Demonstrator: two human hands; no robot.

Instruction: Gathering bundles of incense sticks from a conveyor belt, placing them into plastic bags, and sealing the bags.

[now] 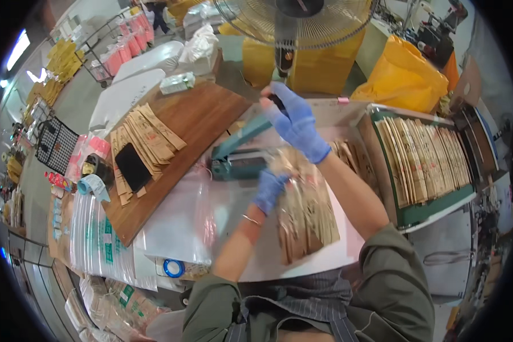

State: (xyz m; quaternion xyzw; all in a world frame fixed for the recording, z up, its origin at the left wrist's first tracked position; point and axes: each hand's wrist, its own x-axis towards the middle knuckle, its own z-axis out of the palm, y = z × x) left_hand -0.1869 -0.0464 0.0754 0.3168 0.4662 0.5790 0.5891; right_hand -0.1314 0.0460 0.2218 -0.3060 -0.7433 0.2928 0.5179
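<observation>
A green hand-lever bag sealer (239,166) sits on the white table, its lever (245,137) raised at an angle. My right hand (298,122), in a blue glove with bare fingertips, is closed around the lever's dark handle end. Below it lies a clear plastic bag (308,219) filled with flat brown paper packets. My left hand (271,185), in the same kind of glove and slightly blurred, has its fingers closed at the bag's upper end, beside the sealer. More brown packets (350,157) stand just behind, partly hidden by my right forearm.
Right of me, a green-lined box (404,214) holds rows of brown packets. Brown strips and a black phone (133,167) lie on a wooden board (202,122). Clear plastic bags (176,219) cover the table's left. A large fan (285,40) and yellow sack (402,80) stand beyond.
</observation>
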